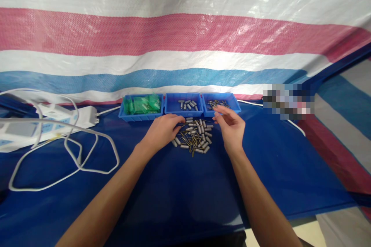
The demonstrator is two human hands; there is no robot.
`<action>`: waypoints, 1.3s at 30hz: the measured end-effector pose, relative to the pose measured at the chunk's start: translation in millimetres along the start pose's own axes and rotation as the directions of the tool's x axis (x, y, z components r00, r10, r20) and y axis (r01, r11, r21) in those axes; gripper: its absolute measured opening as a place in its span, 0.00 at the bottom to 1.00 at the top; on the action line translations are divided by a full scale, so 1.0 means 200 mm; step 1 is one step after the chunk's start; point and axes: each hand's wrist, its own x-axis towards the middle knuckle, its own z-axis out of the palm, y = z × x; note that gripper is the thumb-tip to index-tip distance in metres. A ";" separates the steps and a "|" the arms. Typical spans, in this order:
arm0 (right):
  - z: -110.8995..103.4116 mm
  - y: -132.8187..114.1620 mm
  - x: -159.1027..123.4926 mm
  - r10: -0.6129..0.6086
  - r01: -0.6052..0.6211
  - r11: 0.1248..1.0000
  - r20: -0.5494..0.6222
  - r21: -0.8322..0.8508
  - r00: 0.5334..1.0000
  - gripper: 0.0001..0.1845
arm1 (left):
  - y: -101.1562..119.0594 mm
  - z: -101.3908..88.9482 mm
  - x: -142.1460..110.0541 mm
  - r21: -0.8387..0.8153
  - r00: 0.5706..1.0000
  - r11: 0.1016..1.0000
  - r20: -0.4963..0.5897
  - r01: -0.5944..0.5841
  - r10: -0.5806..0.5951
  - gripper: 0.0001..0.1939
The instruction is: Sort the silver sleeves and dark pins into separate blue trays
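A mixed pile of short grey metal cylinders (199, 150) and thin brass-coloured pins (191, 148) lies on the blue table cover. At the pile's upper left edge is my left hand (162, 130), its fingers curled with a pin close to the tips; whether it grips anything is unclear. My right hand (234, 127) hovers at the front rim of the right blue bin (234, 102), thumb and index drawn together. What sits between those fingertips is too small to make out. That bin contains thin pins. Several cylinders lie in the middle blue bin (171, 106).
The left blue bin (142, 117) holds green plastic packets (142, 104). White power strips (84, 117) and a looped white cable (111, 142) lie at left. A pixelated object (286, 102) is at right. Striped plastic sheeting (174, 34) hangs behind the bins.
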 end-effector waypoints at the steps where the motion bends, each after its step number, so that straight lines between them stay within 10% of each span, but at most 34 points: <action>1: -0.01 0.00 0.01 -0.004 0.004 1.000 -0.019 -0.003 1.000 0.16 | 0.00 0.01 0.00 0.028 1.000 1.000 0.016 0.005 -0.006 0.11; 13: 0.00 0.03 0.00 0.087 -0.088 0.996 0.055 0.013 0.995 0.13 | 0.03 0.03 0.00 -0.013 0.997 0.998 0.054 0.056 -0.055 0.14; 22: 0.05 0.00 -0.03 0.133 -0.140 0.990 0.180 0.028 0.975 0.11 | 0.05 0.00 0.02 -0.316 0.988 0.946 -0.153 -0.070 0.022 0.13; 39: 0.06 -0.01 -0.08 0.132 -0.164 0.986 0.532 0.014 0.836 0.15 | 0.09 0.01 0.01 -0.616 0.982 0.785 -0.179 -0.062 -0.063 0.20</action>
